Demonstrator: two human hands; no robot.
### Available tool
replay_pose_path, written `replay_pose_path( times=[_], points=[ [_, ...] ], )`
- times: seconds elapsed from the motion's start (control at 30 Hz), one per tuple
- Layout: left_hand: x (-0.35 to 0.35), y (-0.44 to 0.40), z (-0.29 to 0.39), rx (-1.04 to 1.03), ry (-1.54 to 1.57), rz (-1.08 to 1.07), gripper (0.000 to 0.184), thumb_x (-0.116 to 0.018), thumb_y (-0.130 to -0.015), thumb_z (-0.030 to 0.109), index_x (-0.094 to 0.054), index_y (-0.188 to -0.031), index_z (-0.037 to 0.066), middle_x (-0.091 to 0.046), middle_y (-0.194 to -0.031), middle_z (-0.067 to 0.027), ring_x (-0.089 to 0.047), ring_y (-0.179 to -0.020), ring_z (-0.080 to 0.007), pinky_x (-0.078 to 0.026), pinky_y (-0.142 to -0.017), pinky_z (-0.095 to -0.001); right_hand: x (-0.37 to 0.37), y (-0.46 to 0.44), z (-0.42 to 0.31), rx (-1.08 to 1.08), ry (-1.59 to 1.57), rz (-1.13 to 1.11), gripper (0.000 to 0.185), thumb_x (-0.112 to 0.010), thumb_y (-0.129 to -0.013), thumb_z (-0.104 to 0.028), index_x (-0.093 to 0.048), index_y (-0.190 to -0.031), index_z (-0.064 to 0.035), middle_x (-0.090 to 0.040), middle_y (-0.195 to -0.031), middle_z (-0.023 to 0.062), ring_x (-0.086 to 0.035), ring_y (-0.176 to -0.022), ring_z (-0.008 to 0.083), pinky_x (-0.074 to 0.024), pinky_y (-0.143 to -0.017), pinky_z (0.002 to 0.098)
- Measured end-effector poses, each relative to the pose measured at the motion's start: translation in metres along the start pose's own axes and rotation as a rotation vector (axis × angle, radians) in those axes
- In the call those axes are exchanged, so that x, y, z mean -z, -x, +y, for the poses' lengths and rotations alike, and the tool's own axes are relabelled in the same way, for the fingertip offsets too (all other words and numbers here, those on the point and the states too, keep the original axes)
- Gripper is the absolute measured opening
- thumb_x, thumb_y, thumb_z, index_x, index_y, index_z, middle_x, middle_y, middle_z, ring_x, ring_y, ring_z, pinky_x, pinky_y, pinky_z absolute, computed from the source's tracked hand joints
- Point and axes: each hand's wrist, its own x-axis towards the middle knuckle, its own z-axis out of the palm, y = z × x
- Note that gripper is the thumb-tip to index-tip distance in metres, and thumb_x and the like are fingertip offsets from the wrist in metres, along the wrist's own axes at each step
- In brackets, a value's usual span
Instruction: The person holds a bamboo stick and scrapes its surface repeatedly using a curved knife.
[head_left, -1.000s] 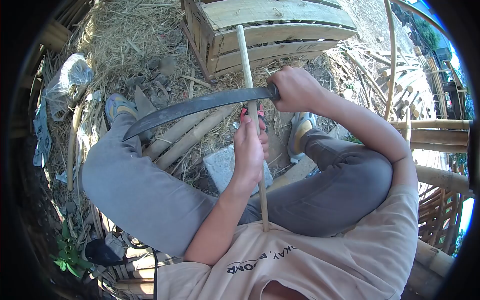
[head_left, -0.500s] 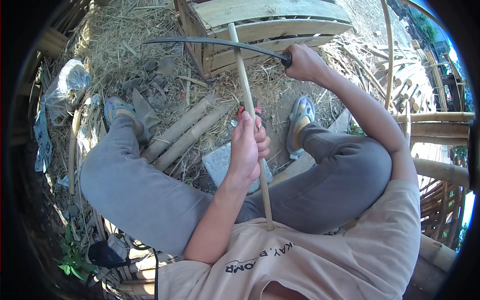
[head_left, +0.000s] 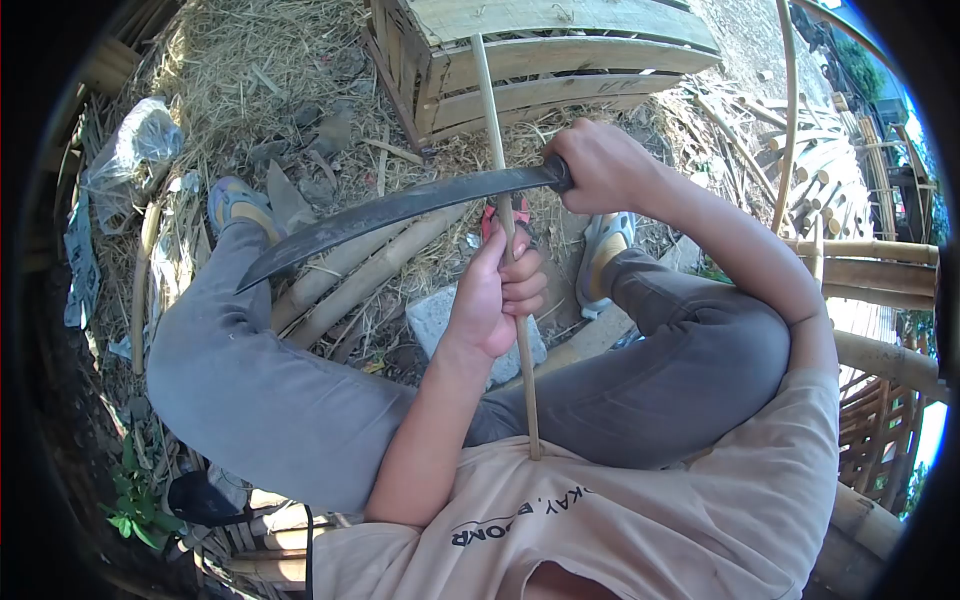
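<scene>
My left hand [head_left: 500, 292] is wrapped round a thin pale stick [head_left: 490, 100], whose lower end rests against my shirt. My right hand [head_left: 606, 170], farther up and to the right, is closed on the dark handle of a long curved knife [head_left: 400, 208]. Its blade points left across the stick, just above my left hand, with the tip over my left knee. Something red and black [head_left: 490, 218] shows behind the stick by my left thumb; I cannot make out what it is.
A slatted wooden crate [head_left: 560, 65] stands at the top. Two bamboo poles [head_left: 370, 275] and a pale stone block [head_left: 435, 318] lie between my legs. Cut bamboo [head_left: 820, 185] is piled at the right, and a plastic bag [head_left: 145, 150] lies at the left.
The knife first rose along the stick toward the crate, then came back down close to my left hand. My left hand still holds the stick.
</scene>
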Motion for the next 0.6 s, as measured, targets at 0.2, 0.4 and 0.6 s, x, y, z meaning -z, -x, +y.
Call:
replay_pose_path(
  times=[0.2,0.4,0.6],
  points=[
    [0.008,-0.002,0.0,-0.004,-0.032,-0.044,0.037,-0.035,-0.11,0.045,-0.04,-0.087,0.018,-0.025,-0.063,0.0102,-0.021,-0.05,-0.0016,-0.019,-0.042,-0.0188,-0.001,-0.013,0.001,-0.089,0.076,-0.002,0.018,-0.065,-0.057,-0.009,-0.068,-0.072,-0.0001,-0.064,-0.068,0.0231,-0.065,-0.071,0.0434,-0.0534,-0.068,0.0501],
    [0.004,-0.003,0.0,-0.011,-0.055,-0.032,0.037,-0.034,-0.11,0.046,-0.04,-0.087,0.018,-0.024,-0.063,0.0101,-0.02,-0.05,-0.0016,-0.019,-0.041,-0.0187,0.006,-0.019,0.005,-0.123,0.149,-0.038,0.019,-0.069,-0.06,-0.013,-0.072,-0.076,-0.0029,-0.069,-0.074,0.0214,-0.069,-0.074,0.0404,-0.0572,-0.071,0.0474],
    [0.002,-0.002,0.0,-0.003,-0.049,-0.029,0.037,-0.033,-0.111,0.046,-0.04,-0.087,0.018,-0.024,-0.063,0.01,-0.02,-0.05,-0.0015,-0.019,-0.042,-0.0185,0.006,-0.019,0.02,-0.102,0.155,0.051,0.019,-0.069,-0.06,-0.013,-0.072,-0.076,-0.0026,-0.068,-0.073,0.0212,-0.069,-0.074,0.0399,-0.0572,-0.071,0.0472]
  ],
)
